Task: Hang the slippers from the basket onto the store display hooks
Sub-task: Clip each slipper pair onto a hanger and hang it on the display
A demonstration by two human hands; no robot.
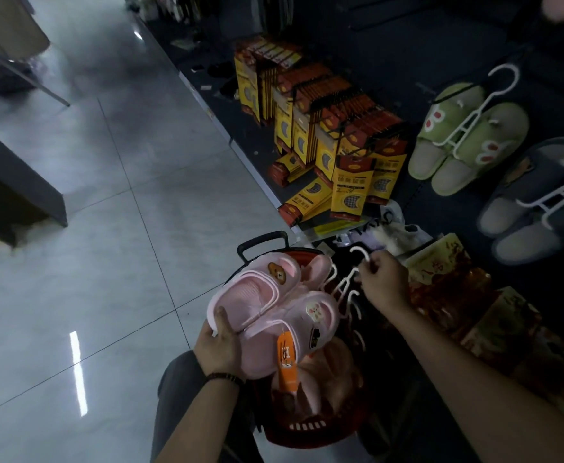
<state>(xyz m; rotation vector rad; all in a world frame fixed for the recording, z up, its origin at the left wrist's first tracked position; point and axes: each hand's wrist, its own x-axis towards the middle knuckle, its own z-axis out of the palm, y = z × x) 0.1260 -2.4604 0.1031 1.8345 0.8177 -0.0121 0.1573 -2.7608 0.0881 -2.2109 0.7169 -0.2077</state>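
Now grips pink slippers (273, 309) in the left hand (218, 345) above the near red basket (310, 429) — pinches a white hanger (363, 253), just right, with the right hand (384, 284).

Pink slippers (257, 292), 6 o'clock: one pair; green slippers (467, 138), 2 o'clock: one pair; grey slippers (534, 208), 3 o'clock: one pair. Red basket (307, 427), 6 o'clock: one. Yellow boxes (350, 185), 1 o'clock: too crowded to count.

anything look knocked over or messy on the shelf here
Yes: the nearest yellow-and-orange boxes have tipped over and lie slanted by the shelf edge, while the rest of the row stands upright.
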